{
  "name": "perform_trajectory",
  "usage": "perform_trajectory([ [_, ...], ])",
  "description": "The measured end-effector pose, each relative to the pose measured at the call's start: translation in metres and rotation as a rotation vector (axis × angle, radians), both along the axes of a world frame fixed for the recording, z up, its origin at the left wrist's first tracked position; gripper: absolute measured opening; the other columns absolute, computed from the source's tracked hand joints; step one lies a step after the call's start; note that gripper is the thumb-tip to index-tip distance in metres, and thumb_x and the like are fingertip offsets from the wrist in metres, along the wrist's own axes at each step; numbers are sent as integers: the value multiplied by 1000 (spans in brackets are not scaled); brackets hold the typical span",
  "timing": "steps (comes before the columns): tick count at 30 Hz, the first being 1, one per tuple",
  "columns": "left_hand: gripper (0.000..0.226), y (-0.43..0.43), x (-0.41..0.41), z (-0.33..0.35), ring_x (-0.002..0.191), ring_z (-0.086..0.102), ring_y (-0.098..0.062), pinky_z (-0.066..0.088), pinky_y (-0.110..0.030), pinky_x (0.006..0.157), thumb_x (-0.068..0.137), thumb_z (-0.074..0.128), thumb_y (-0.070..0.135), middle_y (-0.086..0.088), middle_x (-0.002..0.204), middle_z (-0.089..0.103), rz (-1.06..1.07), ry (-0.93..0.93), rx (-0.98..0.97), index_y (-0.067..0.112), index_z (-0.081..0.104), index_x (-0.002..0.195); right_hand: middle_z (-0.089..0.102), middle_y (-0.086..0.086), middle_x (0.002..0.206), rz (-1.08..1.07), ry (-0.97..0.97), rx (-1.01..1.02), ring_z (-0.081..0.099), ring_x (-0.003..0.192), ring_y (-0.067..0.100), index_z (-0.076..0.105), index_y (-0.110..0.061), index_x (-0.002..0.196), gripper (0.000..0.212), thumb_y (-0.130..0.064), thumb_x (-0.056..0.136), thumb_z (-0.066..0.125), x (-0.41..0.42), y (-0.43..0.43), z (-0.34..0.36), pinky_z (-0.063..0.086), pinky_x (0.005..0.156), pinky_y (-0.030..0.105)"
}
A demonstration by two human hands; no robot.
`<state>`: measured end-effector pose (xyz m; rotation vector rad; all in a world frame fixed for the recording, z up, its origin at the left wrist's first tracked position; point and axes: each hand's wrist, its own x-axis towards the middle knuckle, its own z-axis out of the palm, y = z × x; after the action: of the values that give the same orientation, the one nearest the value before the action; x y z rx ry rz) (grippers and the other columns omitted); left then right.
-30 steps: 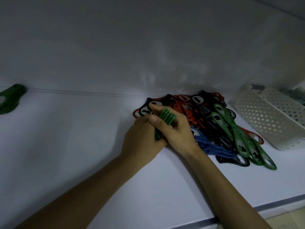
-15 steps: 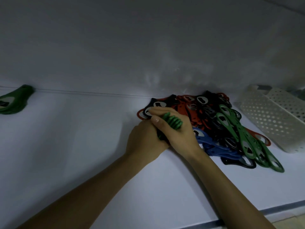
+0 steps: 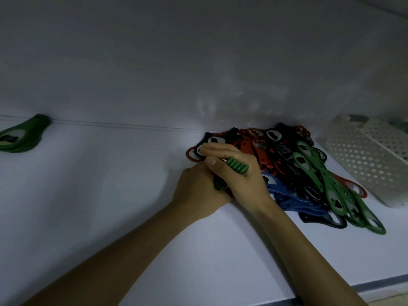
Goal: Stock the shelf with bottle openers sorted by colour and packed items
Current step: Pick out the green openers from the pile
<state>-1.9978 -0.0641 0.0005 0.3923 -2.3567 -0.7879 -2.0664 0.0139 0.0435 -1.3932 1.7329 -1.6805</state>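
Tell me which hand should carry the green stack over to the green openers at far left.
Left hand: it sits on the side nearer the far-left green openers, already gripping the green stack with the right hand.

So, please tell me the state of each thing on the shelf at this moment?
Left hand: closed on green stack.
Right hand: closed on green stack.
Green stack: held edge-up by both hands.
Mixed pile: unsorted, lying flat.
Green openers at far left: sorted apart.
White basket: contents unclear.

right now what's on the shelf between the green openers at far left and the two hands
Nothing: the head view shows bare white shelf between the green openers at far left and the left hand, which with the right hand grips a green stack.
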Motion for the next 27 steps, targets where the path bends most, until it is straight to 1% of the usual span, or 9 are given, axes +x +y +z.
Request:
perform_trajectory([
  [5,36,-1,-1,-3,76,64,-25,32,-21,59,78,41,29,-9,82,69,43,-25,-42,8,67,89,69,-4,107,15,-97,65,62,108,5,70,-13,102,26,4,89,55,3,-2,-3,43,93,13],
  [8,34,-6,-4,-6,80,62,-22,33,-23,61,83,36,29,-7,86,67,81,-128,-41,10,64,90,70,1,109,6,-175,93,63,106,8,70,-11,102,25,2,91,51,6,-6,-5,45,93,15],
  [12,44,-7,-3,-3,67,51,-16,31,-22,55,75,30,31,-11,77,65,104,-79,26,4,64,83,70,0,105,-24,-151,124,63,104,8,71,-14,98,24,-1,93,51,7,-13,-5,46,92,15],
  [14,40,-8,-3,-5,73,59,-22,38,-23,59,80,36,29,-13,81,66,127,-72,57,3,65,86,70,2,103,-40,-135,135,64,102,10,71,-11,97,24,-1,93,50,9,-17,-4,47,93,19],
  [16,28,-9,-5,-6,86,62,-28,48,-32,73,90,44,19,-16,90,67,135,-84,129,0,65,94,71,4,101,-74,-109,150,64,100,12,72,-8,97,22,-4,93,50,13,-18,-3,49,92,21],
  [18,21,-9,-4,-3,92,62,-31,50,-37,81,93,48,11,-18,94,66,135,-68,226,-2,64,97,72,9,96,-111,-103,190,65,92,13,71,-2,95,21,-10,94,52,16,-19,-1,51,86,24],
  [22,24,-4,0,10,103,60,-27,41,-24,83,95,47,15,-15,106,64,185,-46,314,2,59,111,63,31,90,-186,-85,294,59,74,20,60,14,92,44,-29,94,54,24,-22,12,50,80,41],
  [25,34,-1,24,20,102,61,-21,49,-31,89,89,59,17,-3,107,63,166,70,419,12,52,121,69,17,87,-260,-352,215,64,73,13,67,5,92,36,-30,91,58,34,-29,24,52,73,28],
  [27,49,-1,51,21,105,59,-15,51,-32,90,87,64,20,4,116,59,133,143,343,20,41,131,71,9,84,-225,-643,118,67,72,15,66,-5,82,25,-27,91,58,46,-39,31,54,69,25],
])
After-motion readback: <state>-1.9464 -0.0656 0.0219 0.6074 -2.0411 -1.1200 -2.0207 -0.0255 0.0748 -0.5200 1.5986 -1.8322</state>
